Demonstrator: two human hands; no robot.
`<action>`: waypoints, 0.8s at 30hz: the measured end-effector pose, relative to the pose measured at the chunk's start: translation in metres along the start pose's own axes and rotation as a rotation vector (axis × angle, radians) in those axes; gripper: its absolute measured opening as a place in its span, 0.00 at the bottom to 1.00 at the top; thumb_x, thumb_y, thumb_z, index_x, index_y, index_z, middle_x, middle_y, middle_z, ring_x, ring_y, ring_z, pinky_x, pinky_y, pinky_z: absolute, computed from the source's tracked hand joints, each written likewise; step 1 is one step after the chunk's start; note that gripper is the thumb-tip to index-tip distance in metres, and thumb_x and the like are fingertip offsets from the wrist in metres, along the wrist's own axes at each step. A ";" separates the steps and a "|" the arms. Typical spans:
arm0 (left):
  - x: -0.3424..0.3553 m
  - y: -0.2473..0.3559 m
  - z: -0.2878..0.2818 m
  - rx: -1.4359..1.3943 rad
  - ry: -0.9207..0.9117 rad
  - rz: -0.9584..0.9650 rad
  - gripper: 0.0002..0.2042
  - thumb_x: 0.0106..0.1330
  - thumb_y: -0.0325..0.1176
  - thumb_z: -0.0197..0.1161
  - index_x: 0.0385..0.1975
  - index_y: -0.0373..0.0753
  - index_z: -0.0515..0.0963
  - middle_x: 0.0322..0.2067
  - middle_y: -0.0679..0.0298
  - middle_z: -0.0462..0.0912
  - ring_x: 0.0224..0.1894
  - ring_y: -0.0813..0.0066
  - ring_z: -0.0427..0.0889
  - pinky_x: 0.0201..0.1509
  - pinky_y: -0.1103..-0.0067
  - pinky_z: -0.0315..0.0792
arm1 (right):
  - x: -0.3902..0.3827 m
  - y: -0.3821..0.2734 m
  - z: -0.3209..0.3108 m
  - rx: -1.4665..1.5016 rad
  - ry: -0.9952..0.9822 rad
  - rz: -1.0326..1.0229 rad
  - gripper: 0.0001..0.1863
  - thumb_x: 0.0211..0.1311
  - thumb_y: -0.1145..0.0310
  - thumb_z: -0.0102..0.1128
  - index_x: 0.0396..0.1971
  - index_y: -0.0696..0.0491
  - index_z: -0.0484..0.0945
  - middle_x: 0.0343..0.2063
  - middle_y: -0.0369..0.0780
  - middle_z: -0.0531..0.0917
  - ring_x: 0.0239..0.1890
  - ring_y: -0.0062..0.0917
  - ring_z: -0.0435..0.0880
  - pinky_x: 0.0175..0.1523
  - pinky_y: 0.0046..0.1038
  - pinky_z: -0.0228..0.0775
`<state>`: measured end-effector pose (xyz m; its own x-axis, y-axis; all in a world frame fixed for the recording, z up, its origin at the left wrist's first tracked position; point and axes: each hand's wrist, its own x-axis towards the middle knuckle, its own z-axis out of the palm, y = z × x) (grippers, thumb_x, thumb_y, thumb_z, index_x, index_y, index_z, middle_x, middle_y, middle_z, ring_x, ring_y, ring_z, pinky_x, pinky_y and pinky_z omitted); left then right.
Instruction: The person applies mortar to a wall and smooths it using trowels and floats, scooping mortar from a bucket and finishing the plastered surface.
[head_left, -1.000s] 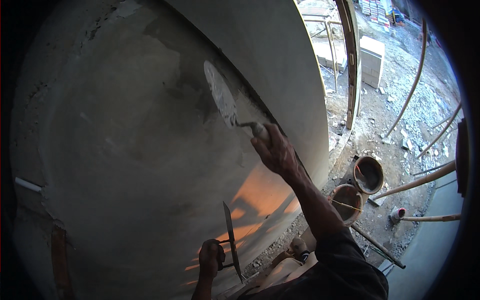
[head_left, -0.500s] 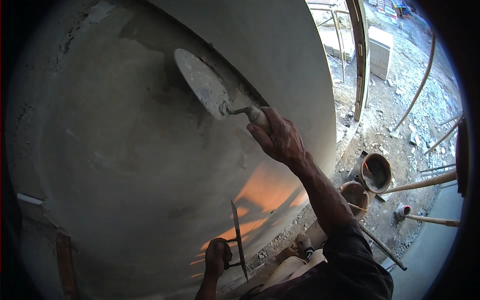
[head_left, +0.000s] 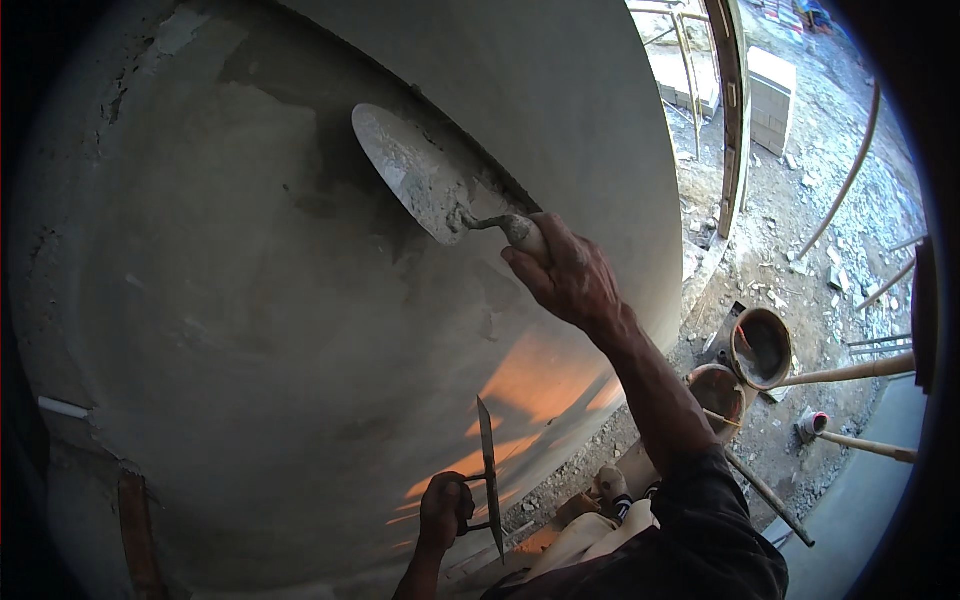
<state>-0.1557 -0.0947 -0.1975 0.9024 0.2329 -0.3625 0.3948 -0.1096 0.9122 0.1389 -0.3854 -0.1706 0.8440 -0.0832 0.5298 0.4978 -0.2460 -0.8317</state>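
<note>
The right hand (head_left: 572, 278) is closed around the handle of a leaf-shaped trowel (head_left: 408, 178), up by the long raised edge (head_left: 470, 144) of the gray wall (head_left: 240, 350). I can't tell if it touches. The left hand (head_left: 445, 510) holds a thin, flat float (head_left: 489, 455) by its handle. The step looks like smoothing the wall; next seems to need a steady, flat press. The trowel's metal is crusty; the wall is smooth but patchy.
</note>
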 end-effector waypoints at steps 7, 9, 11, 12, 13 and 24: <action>0.000 0.000 -0.002 0.032 -0.009 -0.008 0.19 0.75 0.48 0.57 0.48 0.35 0.72 0.25 0.63 0.76 0.21 0.80 0.72 0.22 0.81 0.66 | -0.015 -0.008 0.001 0.120 0.051 -0.206 0.22 0.63 0.54 0.68 0.45 0.54 0.74 0.31 0.45 0.85 0.29 0.40 0.88 0.31 0.40 0.80; 0.003 0.000 -0.001 0.036 -0.007 -0.007 0.19 0.75 0.49 0.57 0.49 0.36 0.72 0.25 0.63 0.75 0.20 0.79 0.71 0.19 0.80 0.64 | -0.004 0.005 0.001 -0.022 -0.048 0.003 0.22 0.63 0.54 0.68 0.46 0.54 0.74 0.30 0.46 0.85 0.28 0.39 0.88 0.31 0.40 0.80; 0.008 -0.001 0.000 0.042 -0.003 -0.002 0.20 0.75 0.50 0.57 0.50 0.37 0.72 0.24 0.63 0.74 0.19 0.77 0.71 0.17 0.79 0.63 | -0.011 0.001 0.004 0.018 -0.014 -0.038 0.22 0.63 0.54 0.68 0.46 0.54 0.74 0.29 0.46 0.85 0.28 0.38 0.87 0.31 0.40 0.80; 0.007 -0.003 -0.001 0.023 -0.014 0.016 0.20 0.75 0.50 0.57 0.50 0.37 0.72 0.25 0.63 0.74 0.19 0.77 0.71 0.18 0.79 0.63 | -0.015 -0.001 0.005 0.062 0.016 -0.077 0.22 0.63 0.53 0.68 0.46 0.54 0.74 0.28 0.46 0.85 0.27 0.38 0.87 0.31 0.40 0.80; 0.006 -0.004 -0.002 0.005 -0.024 0.034 0.20 0.75 0.50 0.58 0.50 0.37 0.72 0.25 0.63 0.74 0.19 0.77 0.71 0.18 0.80 0.64 | -0.016 -0.001 0.007 0.065 0.015 -0.074 0.22 0.63 0.53 0.68 0.46 0.54 0.74 0.28 0.46 0.85 0.27 0.38 0.87 0.31 0.40 0.80; 0.011 -0.005 -0.003 0.021 -0.029 0.021 0.21 0.74 0.50 0.58 0.50 0.37 0.72 0.25 0.63 0.75 0.19 0.77 0.70 0.19 0.79 0.64 | -0.014 0.001 0.005 0.091 -0.046 0.007 0.21 0.64 0.54 0.68 0.44 0.54 0.73 0.27 0.46 0.84 0.27 0.40 0.87 0.29 0.40 0.78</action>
<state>-0.1484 -0.0890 -0.2056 0.9152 0.2024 -0.3486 0.3785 -0.1343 0.9158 0.1287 -0.3795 -0.1798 0.8549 -0.0394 0.5173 0.5060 -0.1570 -0.8481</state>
